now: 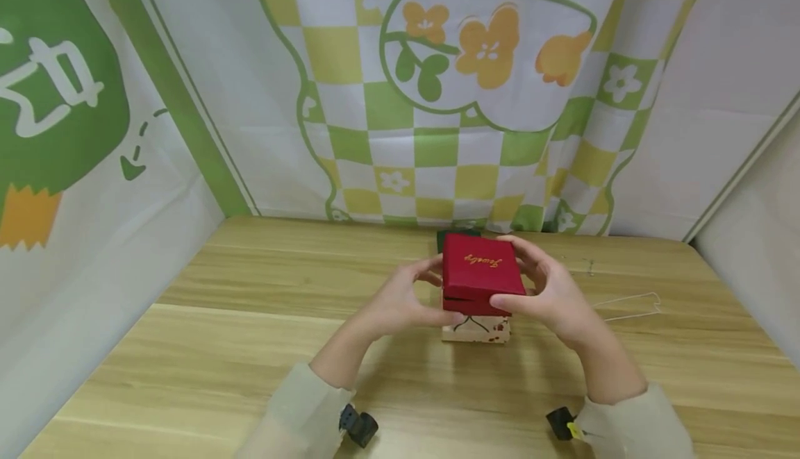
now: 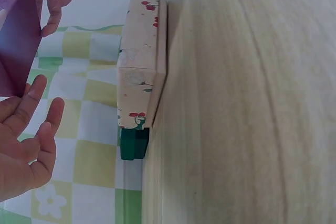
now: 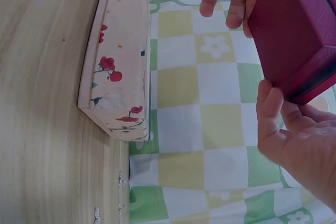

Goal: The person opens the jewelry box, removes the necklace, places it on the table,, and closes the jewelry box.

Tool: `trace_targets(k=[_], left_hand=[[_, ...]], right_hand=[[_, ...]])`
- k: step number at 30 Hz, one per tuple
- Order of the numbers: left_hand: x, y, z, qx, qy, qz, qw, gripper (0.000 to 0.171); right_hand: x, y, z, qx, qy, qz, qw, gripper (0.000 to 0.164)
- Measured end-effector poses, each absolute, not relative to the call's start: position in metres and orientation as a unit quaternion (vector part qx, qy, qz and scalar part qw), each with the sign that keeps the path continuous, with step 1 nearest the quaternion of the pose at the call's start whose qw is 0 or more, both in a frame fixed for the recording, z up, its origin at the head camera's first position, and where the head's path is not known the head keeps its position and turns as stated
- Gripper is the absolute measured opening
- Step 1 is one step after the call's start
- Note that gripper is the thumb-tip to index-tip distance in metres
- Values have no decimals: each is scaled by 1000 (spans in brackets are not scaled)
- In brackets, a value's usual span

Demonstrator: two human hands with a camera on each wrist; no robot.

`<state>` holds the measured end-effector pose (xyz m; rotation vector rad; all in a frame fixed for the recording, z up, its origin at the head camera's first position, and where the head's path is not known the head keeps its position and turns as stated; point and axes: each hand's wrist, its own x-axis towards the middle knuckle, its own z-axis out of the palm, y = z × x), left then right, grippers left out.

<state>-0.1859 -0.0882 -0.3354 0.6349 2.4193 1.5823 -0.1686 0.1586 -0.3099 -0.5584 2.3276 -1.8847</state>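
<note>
A red jewelry box [image 1: 478, 271] with gold lettering on its lid is held between both hands, raised off the table. A dark slit shows along its front. My left hand [image 1: 400, 299] grips its left side, thumb toward the front and fingers behind. On the other side my right hand [image 1: 553, 296] holds it, thumb on the front corner. Right below stands a cream floral box [image 3: 118, 61] with red cherries and flowers, resting on the table; both wrist views show a gap between the two boxes. A small dark green box [image 2: 134, 144] sits behind the floral one.
To the right lie a thin white wire loop [image 1: 657, 303] and small chain-like pieces [image 1: 589, 266] on the wooden table [image 1: 250, 362]. A checked, flowered curtain [image 1: 437, 146] hangs at the table's back edge. Black cameras [image 1: 362, 429] sit at the sleeve cuffs.
</note>
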Motion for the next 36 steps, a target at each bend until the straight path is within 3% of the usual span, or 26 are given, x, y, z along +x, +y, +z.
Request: trace_targets(k=[16, 28, 36], left_hand=[[-185, -90, -332, 229, 803, 542, 94, 92], [-183, -90, -334, 237, 814, 524, 86, 91], [-182, -92, -333, 247, 809, 523, 105, 86]], right_hand=[[-170, 161, -312, -217, 764, -604, 69, 77], [-168, 169, -312, -275, 872, -405, 0, 80], [-165, 171, -311, -309, 873, -377, -12, 78]])
